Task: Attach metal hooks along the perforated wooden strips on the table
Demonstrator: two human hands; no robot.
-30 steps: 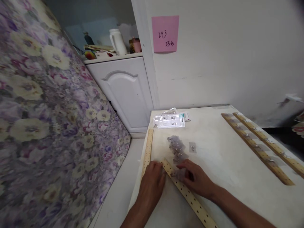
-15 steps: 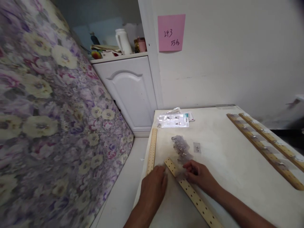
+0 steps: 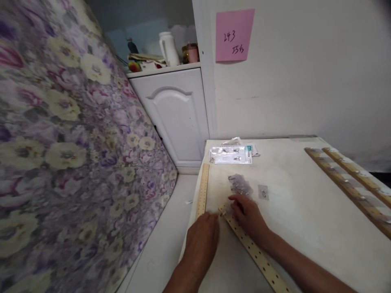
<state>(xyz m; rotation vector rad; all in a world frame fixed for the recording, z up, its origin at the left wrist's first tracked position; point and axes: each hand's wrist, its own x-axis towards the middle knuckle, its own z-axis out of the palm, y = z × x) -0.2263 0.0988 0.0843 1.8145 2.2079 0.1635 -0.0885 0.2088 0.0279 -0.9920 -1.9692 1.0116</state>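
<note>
My left hand (image 3: 203, 238) rests palm down on the white table (image 3: 293, 203), fingers curled at the near end of a wooden strip with holes (image 3: 255, 252). My right hand (image 3: 249, 215) lies over that same strip, fingers bent and pinching at the near edge of a heap of small clear packets with metal bits (image 3: 240, 185). What the fingertips hold is hidden. A second holed wooden strip (image 3: 203, 191) lies along the table's left edge. One single clear packet (image 3: 263, 192) lies just right of the heap.
A blister pack (image 3: 232, 154) lies at the table's far left corner. Two more wooden strips with clear packets on them (image 3: 351, 183) run along the right side. A floral mattress (image 3: 70, 162) leans at left. A white cabinet (image 3: 174, 114) and a pink note (image 3: 234, 36) on the wall are behind.
My right hand has moved forward along the strip to the heap of packets. The left hand has stayed by the strip's end. The view has shifted left.
</note>
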